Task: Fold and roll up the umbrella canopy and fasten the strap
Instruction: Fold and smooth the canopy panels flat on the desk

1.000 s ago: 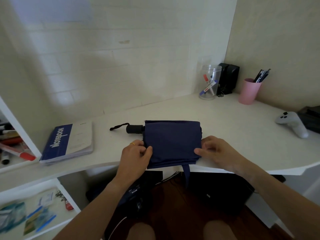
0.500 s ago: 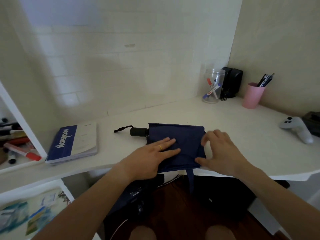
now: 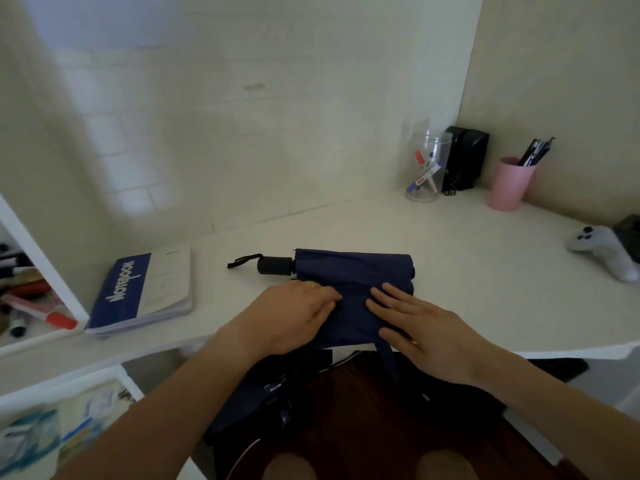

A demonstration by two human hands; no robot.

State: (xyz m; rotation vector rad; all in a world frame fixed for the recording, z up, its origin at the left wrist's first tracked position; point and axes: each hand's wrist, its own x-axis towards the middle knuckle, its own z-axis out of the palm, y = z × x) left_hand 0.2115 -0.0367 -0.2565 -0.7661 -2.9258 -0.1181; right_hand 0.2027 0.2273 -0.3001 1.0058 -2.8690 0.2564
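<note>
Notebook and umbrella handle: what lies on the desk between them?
Only the thin black wrist loop trailing from the stubby black umbrella handle toward the blue-and-white notebook; otherwise bare white desk, in the head view.

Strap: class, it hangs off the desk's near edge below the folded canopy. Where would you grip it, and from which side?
Pinch the strap at its free hanging part, just below the desk edge, probably coming from underneath on the right. It dangles clear there, while its root lies under the right hand flat on the canopy.
</note>
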